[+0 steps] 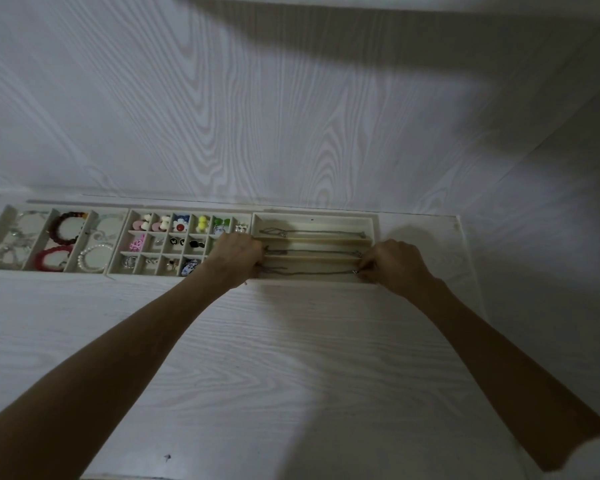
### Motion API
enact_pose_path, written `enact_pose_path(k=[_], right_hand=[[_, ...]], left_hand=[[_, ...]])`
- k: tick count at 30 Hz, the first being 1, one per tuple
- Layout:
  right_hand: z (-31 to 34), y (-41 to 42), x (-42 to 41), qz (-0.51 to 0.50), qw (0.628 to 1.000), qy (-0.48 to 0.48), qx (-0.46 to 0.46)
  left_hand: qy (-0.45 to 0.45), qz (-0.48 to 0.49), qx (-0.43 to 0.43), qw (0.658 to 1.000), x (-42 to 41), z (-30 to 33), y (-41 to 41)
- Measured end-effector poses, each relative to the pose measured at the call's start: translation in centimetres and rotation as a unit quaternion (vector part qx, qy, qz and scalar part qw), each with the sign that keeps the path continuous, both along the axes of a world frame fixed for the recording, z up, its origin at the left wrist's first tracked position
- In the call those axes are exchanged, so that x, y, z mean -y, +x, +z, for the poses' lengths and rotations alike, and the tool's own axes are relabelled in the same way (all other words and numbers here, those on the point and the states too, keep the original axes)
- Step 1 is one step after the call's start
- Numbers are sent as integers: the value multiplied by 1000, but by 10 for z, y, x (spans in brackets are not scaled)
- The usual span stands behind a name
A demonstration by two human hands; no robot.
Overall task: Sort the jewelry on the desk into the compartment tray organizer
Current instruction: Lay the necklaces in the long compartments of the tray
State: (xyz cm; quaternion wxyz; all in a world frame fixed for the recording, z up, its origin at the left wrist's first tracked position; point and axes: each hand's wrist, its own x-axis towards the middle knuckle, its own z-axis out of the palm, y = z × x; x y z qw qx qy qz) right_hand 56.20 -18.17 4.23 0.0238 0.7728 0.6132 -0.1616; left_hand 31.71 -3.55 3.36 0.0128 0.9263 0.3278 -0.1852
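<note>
Step in hand, as I judge it: laying the third necklace point(312, 272) flat in the nearest slot of the long-slot tray point(373, 223), which sits at about 1 o'clock from frame centre. Left hand point(238, 259) pinches the chain's left end, fingers curled on it; right hand point(394, 263) pinches the clasp end at the slot's right. The chain looks taut between them, low in the slot.

To do it well: keep light tension so the chain stays straight, lower both ends together until it touches the slot floor, keep it off the divider at 12 o'clock of it, then let go of one end at a time so it doesn't spring or bunch. Tuck the pendant end inside the wall.

Counts:
- trays: 3 in a row, against the back of the desk point(291, 375)
- necklaces in the long-slot tray: 3, one per slot
- slots there: 3
- bracelet tray point(0, 226), at 10 o'clock: 3 columns; dark red bead bracelets point(66, 228) 2, white pearl bracelet point(94, 258) 1, clear or silver ones too faint to count
- grid tray point(118, 251), at 11 o'clock: small earrings and rings, 3 rows; exact piece count not readable, left hand covers its right edge
- loose jewelry on the desk: none visible
</note>
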Motion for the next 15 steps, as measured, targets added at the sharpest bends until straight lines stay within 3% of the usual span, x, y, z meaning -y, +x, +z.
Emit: enact_pose_path(k=[15], right_hand=[[-4, -2, -2, -19, 999, -9, 43]], left_hand=[[42, -55, -32, 997, -5, 5, 3]])
